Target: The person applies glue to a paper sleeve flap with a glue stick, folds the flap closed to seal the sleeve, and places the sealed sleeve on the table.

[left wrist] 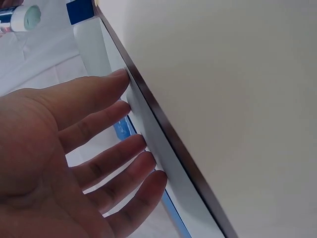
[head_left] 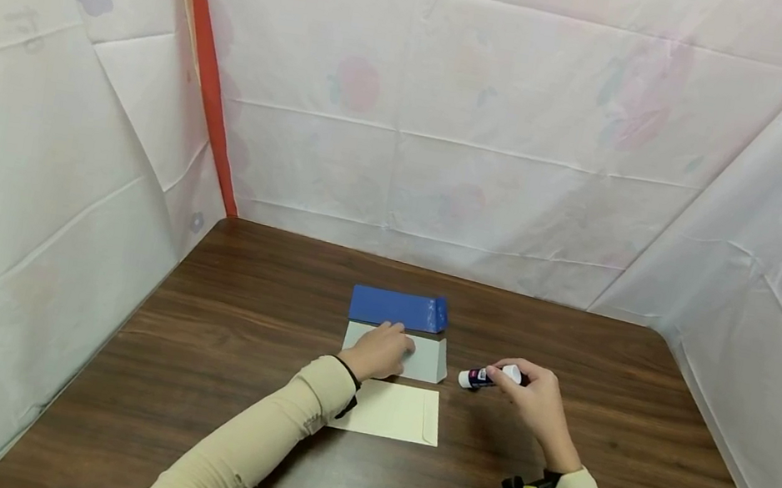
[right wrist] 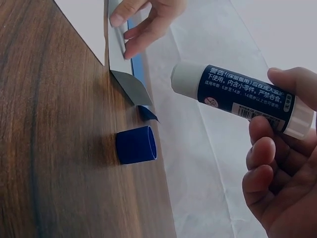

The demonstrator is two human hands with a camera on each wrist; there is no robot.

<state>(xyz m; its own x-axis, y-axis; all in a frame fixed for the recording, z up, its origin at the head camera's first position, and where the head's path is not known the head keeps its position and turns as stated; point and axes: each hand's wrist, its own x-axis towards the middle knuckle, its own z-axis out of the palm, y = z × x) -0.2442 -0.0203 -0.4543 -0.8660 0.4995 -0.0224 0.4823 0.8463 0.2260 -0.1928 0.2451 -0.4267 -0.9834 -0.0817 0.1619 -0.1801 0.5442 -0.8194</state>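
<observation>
My left hand [head_left: 378,350] rests its fingertips on a pale grey envelope [head_left: 425,359], the middle one of three. Its fingers are spread and slightly bent in the left wrist view. The grey envelope's flap [right wrist: 132,87] stands lifted at the right end. Between thumb and fingers, my right hand [head_left: 533,396] holds a glue stick [right wrist: 242,96] just right of that flap. The stick has a dark blue label, and its pale uncapped end points left, toward the envelope. A blue cap [right wrist: 136,145] lies on the table near the flap in the right wrist view.
Beyond the grey envelope lies a blue envelope [head_left: 389,308] with its flap at the right. A cream envelope [head_left: 396,413] is on the near side, partly under the left wrist. Patterned white sheets [head_left: 411,112] enclose the brown wooden table [head_left: 263,284] at the back and sides.
</observation>
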